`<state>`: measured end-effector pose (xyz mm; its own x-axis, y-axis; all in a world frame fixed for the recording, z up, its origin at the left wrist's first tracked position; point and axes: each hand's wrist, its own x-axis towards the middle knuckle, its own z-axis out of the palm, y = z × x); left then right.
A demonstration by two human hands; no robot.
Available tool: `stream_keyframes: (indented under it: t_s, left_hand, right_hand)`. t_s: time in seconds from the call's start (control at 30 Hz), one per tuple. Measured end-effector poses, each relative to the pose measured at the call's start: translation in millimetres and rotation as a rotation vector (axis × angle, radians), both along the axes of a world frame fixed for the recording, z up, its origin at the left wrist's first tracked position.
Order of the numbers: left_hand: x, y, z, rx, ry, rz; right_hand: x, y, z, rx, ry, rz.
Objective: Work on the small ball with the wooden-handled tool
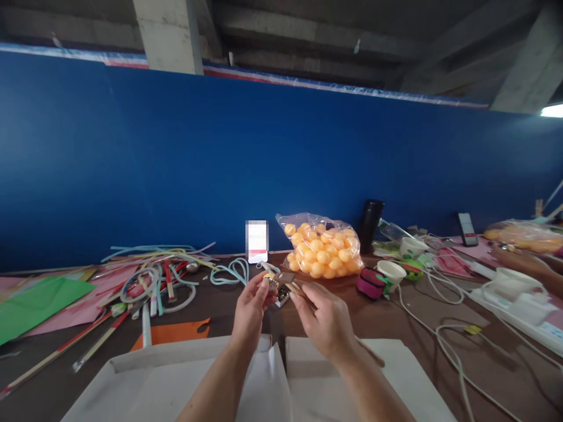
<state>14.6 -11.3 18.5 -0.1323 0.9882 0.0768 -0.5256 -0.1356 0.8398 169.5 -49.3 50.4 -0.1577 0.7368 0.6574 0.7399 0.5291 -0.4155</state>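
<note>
Between the fingertips of my left hand (251, 305) is a small round ball (270, 282), orange on top with a silvery, dark-speckled part. My right hand (324, 319) grips a wooden-handled tool (372, 351); its handle sticks out behind the palm, and a flat brown end (287, 278) shows close to the ball. I cannot tell whether that end touches the ball. Just beneath both hands sits a small open box (282, 298) of tiny dark, shiny pieces, partly hidden by my fingers.
White sheets or trays (176, 375) lie in front. Behind stand a clear bag of orange balls (323, 252), a lit phone (257, 241) and a black bottle (370, 225). Tubes and coloured paper (48, 302) are at left; cups (391, 274), cables and another person's hand (512, 256) at right.
</note>
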Motion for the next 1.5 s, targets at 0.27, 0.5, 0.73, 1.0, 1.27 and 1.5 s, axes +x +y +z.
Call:
stream_keyframes:
  t_s: [0.27,0.5,0.73,1.0,1.27,1.5]
  left_hand:
    - [-0.3,1.4,-2.0,-0.003,-0.042,-0.01]
    - [0.0,0.8,-1.1,0.018,-0.096,-0.043]
    - [-1.9,-0.7,-0.7,-0.007,-0.005,-0.007]
    - [-0.8,-1.0,-1.1,0.014,-0.002,-0.038]
    - [-1.3,1.2,-3.9,0.039,-0.004,-0.024]
    - [0.3,0.4,0.1,0.01,-0.073,-0.038]
  right_hand:
    - [-0.2,1.4,-2.1,-0.027,-0.047,-0.028]
    - [0.6,2.2,-3.2,-0.062,-0.059,-0.03]
    - [-0.1,0.8,-1.6,-0.013,0.009,0.003]
    - [-0.3,-0.2,-2.2,-0.017,-0.009,0.008]
    - [-0.3,0.4,-1.0,-0.018,-0.033,-0.002]
    - [-0.4,0.9,-2.5,-0.035,-0.051,-0.006]
